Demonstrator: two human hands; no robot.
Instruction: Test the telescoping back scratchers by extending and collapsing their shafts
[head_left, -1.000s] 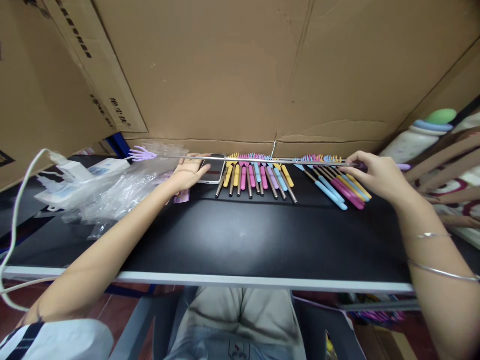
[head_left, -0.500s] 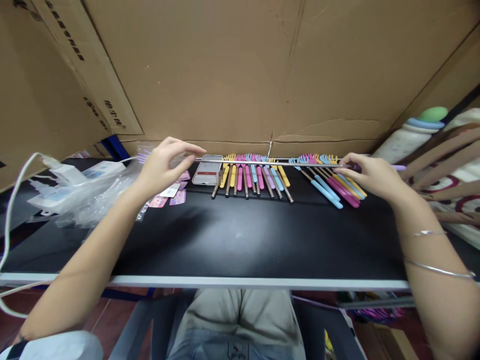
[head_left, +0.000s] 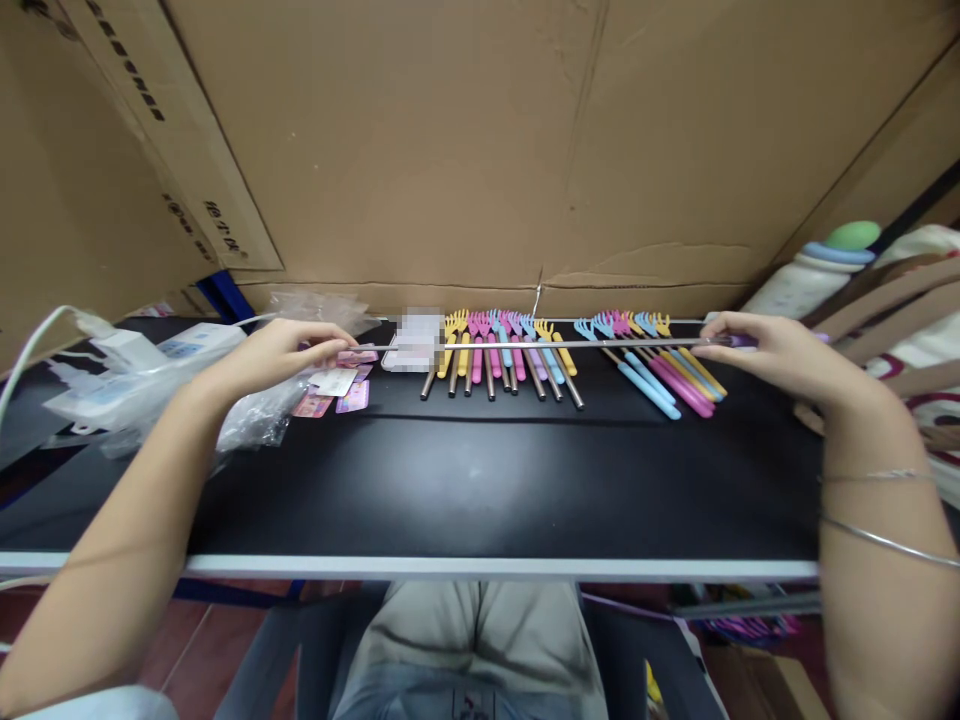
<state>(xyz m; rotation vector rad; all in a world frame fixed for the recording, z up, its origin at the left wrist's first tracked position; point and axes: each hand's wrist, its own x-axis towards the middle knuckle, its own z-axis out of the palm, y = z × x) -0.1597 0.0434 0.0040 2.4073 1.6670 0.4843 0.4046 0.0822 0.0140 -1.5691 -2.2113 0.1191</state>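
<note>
— Where is the piece?
— The telescopic rod is drawn out and held level just above the desk, across the row of coloured scratchers; the left hand has its fingers pinched shut on the thin end; the right hand is closed round the purple grip
— Handling?
— Light, I judge; thin smooth metal, likely to bow mid-span; best held at both ends, as here
— Room?
— Tight behind; the cardboard wall stands close to the rod; plastic bags and cards crowd the left hand; open room lies toward the desk's front edge
</note>
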